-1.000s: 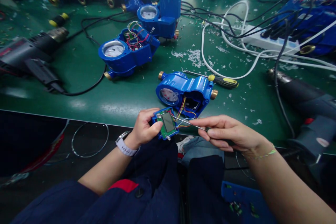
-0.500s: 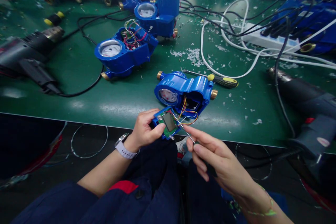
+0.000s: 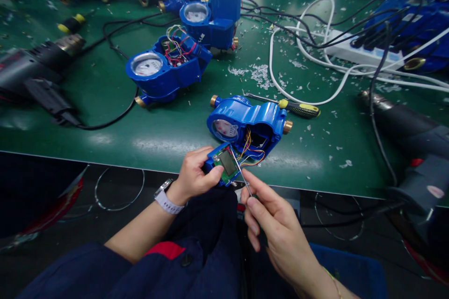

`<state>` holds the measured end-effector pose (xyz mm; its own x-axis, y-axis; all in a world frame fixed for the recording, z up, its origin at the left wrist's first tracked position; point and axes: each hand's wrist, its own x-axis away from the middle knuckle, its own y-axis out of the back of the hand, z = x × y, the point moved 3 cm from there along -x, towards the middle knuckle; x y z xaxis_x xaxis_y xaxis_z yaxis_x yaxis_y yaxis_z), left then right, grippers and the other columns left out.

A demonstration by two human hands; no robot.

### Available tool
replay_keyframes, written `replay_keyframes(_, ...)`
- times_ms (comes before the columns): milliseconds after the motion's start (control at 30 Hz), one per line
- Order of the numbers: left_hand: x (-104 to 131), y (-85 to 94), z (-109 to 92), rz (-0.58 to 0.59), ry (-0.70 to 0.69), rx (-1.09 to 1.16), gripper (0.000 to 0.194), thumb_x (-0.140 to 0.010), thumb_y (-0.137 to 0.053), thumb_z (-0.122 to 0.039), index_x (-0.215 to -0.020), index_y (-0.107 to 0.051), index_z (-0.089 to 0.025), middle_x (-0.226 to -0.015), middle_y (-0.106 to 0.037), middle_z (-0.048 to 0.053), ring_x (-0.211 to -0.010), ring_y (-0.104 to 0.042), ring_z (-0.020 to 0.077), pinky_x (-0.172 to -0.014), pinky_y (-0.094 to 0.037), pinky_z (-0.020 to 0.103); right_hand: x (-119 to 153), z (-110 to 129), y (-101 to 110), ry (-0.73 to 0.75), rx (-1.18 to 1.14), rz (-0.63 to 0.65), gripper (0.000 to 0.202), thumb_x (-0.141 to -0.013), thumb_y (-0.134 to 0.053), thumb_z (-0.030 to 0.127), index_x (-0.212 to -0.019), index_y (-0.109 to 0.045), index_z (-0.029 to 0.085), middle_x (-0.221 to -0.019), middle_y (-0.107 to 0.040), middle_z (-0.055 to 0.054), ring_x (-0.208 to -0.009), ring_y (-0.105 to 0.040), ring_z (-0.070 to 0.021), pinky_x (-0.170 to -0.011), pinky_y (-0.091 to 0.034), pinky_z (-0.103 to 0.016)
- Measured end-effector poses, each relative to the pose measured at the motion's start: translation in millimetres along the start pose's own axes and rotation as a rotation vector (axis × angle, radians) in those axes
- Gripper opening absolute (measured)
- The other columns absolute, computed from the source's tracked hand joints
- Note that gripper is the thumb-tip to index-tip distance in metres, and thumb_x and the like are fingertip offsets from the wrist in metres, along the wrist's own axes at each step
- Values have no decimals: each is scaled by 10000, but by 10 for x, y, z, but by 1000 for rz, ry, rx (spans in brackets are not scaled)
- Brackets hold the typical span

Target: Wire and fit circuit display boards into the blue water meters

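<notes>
My left hand (image 3: pixel 197 173) is closed on a green circuit board with a grey display (image 3: pixel 228 162), set in a blue housing, at the table's front edge. Between the thumb and fingers of my right hand (image 3: pixel 270 215) is a screwdriver (image 3: pixel 242 173); its thin metal shaft reaches the upper right part of the board, and its handle is mostly hidden. Coloured wires (image 3: pixel 249 142) run from near the board into the open compartment of a blue water meter (image 3: pixel 249 114), which lies just beyond my hands and has brass threaded ends.
A yellow-black screwdriver (image 3: pixel 301 108) lies behind the meter. Another open meter (image 3: pixel 168 67) stands farther left. Heat guns (image 3: pixel 45 70) flank the workspace on both sides. A white power strip (image 3: pixel 365 51) with tangled cables sits at the back right, near scattered clear plastic scraps (image 3: pixel 259 74).
My right hand has shifted left and slightly down, and the screwdriver shaft stands steeper against the board. My left hand and the board have barely moved.
</notes>
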<state>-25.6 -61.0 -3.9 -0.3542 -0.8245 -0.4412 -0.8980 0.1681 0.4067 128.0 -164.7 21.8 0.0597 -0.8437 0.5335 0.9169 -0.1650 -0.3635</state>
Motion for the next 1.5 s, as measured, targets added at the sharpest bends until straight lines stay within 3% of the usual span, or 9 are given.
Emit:
replay_keyframes(233,-9,9,-27,-31,-14,-71,205,-800,-520,-229,-606,-466,-187,-540,-418,-29,-478,-393,115,-468,-314,245,-73,-155,-135,66,-114,-72,363,-850,-694,348,-1204,-662,423,-874,-528,14,-453,-360,2,-336,-291,-87)
replay_keyframes(500,4,-19,0,17,13,-78,239,-808,-527,-281,-592,-492,-182,-536,-432,-27,-484,-414,116,-478,-333,245,-121,-226,-128,52,-168,-85,367,-830,-727,364,-1189,-671,421,-857,-546,18,-444,-337,13,-347,-249,-86)
replay_keyframes(767,38,19,28,-67,121,18,253,-835,-492,-315,-647,-569,-164,-577,-544,8,-519,-497,146,-510,-399,263,-159,-75,-147,89,-94,31,345,-863,-692,355,-1200,-662,425,-861,-526,26,-455,-364,13,-364,-280,-90)
replay_keyframes(1100,0,-1,23,-37,127,5,242,-830,-509,-307,-640,-568,-168,-584,-559,9,-527,-508,147,-518,-405,263,-71,-137,-88,73,-63,-37,366,-872,-668,387,-1233,-635,438,-891,-516,21,-454,-380,-3,-329,-328,-95)
replay_keyframes(1500,9,-21,4,-12,78,-21,226,-817,-501,-262,-607,-502,-178,-547,-476,-11,-495,-442,125,-495,-361,254,-156,-175,-144,54,-160,-68,349,-843,-709,360,-1186,-671,419,-863,-537,24,-443,-343,14,-348,-259,-87)
